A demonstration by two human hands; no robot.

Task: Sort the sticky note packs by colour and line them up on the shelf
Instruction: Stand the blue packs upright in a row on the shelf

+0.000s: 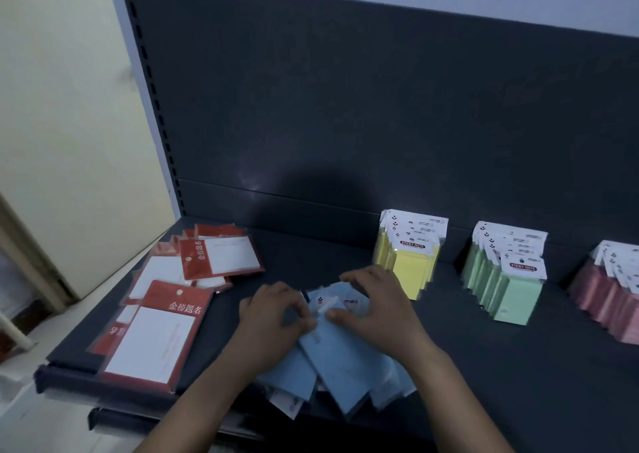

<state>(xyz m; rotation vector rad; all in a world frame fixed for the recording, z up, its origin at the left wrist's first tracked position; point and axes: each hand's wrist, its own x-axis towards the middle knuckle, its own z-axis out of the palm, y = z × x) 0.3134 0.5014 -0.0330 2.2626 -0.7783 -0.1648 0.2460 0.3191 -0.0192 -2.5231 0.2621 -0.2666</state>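
A loose heap of blue sticky note packs lies on the dark shelf in front of me. My left hand and my right hand both grip packs at the top of this heap, fingers curled round their white header cards. Further back stand three tidy rows: yellow packs, green packs and pink packs at the right edge, partly cut off.
Red-and-white notepad packs lie scattered at the shelf's left end, one overhanging the front edge. A dark back panel rises behind the shelf. A cream wall and door stand to the left.
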